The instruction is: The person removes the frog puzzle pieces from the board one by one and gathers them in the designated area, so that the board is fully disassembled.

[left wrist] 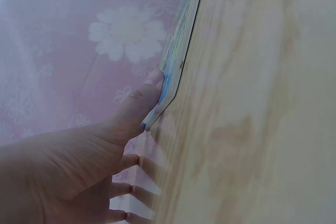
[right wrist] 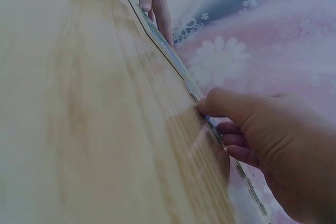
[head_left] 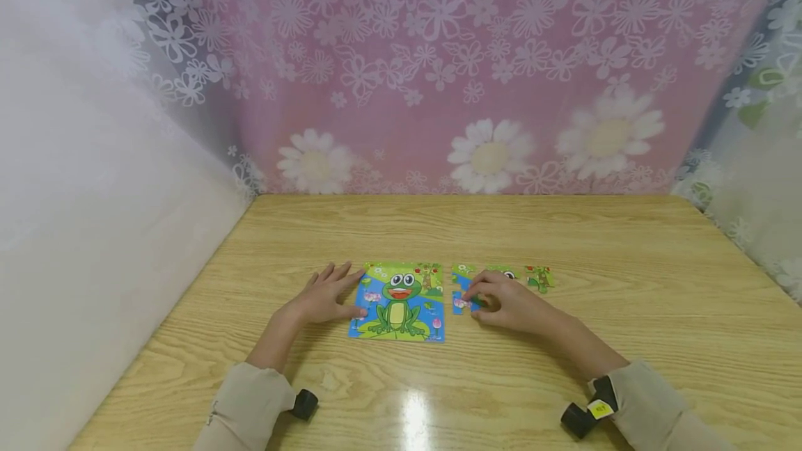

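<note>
A square frog puzzle (head_left: 397,312) lies flat on the table, its picture complete. My left hand (head_left: 326,296) rests at its left side with fingers spread; the thumb (left wrist: 140,100) touches the puzzle's edge. Just right of the puzzle, my right hand (head_left: 510,303) has its thumb and curled fingers on a blue puzzle piece (head_left: 460,303) with a pink flower, at table level. In the right wrist view the thumb (right wrist: 223,102) meets the piece's thin edge. The hand partly hides another piece (head_left: 501,272) showing a frog's eye.
A green puzzle piece (head_left: 540,277) with red fruit lies beyond the right hand. The wood-grain table (head_left: 464,228) runs back to a pink flowered curtain (head_left: 401,89). A white sheet (head_left: 125,214) borders the left side, and flowered fabric (head_left: 752,179) the right.
</note>
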`<state>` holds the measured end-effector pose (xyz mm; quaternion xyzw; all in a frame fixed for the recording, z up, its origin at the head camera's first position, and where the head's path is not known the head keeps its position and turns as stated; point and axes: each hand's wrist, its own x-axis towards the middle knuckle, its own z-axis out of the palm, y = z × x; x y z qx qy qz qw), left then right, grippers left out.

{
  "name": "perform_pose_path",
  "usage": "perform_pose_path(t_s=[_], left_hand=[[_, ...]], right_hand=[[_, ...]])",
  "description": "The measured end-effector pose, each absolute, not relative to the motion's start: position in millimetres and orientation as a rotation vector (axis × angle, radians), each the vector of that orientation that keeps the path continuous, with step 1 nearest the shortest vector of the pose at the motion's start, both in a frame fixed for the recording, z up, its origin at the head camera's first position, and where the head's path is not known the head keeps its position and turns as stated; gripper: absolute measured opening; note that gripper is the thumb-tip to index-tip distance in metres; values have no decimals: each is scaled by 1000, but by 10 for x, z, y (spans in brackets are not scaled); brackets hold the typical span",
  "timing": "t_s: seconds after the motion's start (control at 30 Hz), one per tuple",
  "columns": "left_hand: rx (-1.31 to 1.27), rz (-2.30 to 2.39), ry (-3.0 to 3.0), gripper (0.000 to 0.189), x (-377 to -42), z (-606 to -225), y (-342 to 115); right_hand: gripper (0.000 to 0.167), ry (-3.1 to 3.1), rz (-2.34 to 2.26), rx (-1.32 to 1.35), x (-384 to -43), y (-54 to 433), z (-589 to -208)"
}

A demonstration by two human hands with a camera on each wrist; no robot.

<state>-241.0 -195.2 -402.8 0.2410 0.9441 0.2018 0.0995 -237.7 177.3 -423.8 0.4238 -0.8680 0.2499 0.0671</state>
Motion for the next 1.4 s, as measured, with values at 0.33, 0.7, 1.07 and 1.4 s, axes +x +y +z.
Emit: perform_pose_path(t_s=[0.33,0.7,1.07,1.4], left_hand=[[700,570,2789,84,-2426,-4033,-1972],[697,570,2793,83,-2403,-4013,-2006],[688,548,2788,83,-2397,-3999,-1963],[677,532,2793,84,-2412,-4015,-1956]], right_hand=[[21,-2593,763,1264,-2365,1723,-4215],[23,-2633,792,1297,-2410,1341,-4076],[30,-2781,737,1290,-2535,834,-4054],[34,-2861,752,1215,-2529,649,-4073]])
